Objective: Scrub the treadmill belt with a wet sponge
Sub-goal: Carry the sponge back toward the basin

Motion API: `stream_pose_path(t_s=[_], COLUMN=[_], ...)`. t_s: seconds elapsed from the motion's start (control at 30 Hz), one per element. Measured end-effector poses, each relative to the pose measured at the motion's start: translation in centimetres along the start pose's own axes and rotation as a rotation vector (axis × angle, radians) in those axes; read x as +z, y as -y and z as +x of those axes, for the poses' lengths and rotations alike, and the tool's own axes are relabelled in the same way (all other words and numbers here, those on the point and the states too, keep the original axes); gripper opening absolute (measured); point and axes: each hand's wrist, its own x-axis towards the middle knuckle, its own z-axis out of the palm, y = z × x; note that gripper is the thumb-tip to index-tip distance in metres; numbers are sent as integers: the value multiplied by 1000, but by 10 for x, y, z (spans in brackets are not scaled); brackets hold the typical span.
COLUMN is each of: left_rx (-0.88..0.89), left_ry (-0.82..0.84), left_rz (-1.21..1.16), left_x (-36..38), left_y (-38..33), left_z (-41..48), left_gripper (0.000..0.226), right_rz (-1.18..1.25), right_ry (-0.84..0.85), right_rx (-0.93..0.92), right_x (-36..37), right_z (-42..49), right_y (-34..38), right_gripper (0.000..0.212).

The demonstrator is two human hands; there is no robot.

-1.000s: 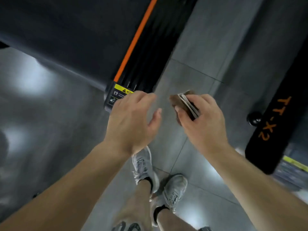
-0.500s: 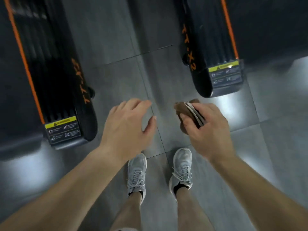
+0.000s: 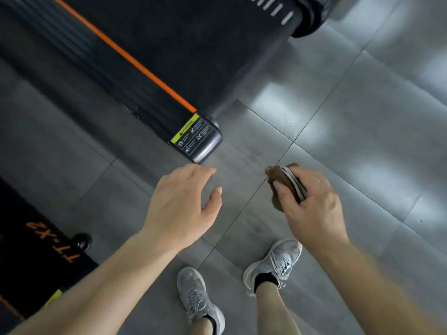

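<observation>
A dark treadmill belt (image 3: pixel 193 44) fills the top of the view, edged on its left by an orange stripe and a ribbed black side rail (image 3: pixel 116 76). The rail's rear corner (image 3: pixel 198 141) carries a yellow warning label. My right hand (image 3: pixel 312 206) grips a brown sponge (image 3: pixel 280 187) with a pale layer, held in the air over the floor to the right of that corner. My left hand (image 3: pixel 181 209) hangs relaxed and holds nothing, just below the corner. Neither hand touches the belt.
Grey floor tiles (image 3: pixel 350 131) spread to the right and below. A second black treadmill (image 3: pixel 29 257) with orange lettering lies at the lower left. My two grey sneakers (image 3: pixel 200 298) stand on the tiles at the bottom.
The view has swung round: the right-hand treadmill now fills the top of the frame, closer. Both hands keep their pose, the right still gripping the sponge.
</observation>
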Motion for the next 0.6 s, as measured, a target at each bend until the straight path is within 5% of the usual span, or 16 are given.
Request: stream_pose_path(t_s=[0.27,0.6], left_rx=[141,267], left_ry=[74,75], left_rz=[5,1], left_x=[11,29], left_y=[-121,-284], left_z=[85,209], left_gripper=[48,44], right_rz=[69,58], right_ry=[-133,-179], right_rx=[120,157], right_x=[-100,-228], right_z=[43,136], right_y=[-58,-111], right_gripper=[19,45])
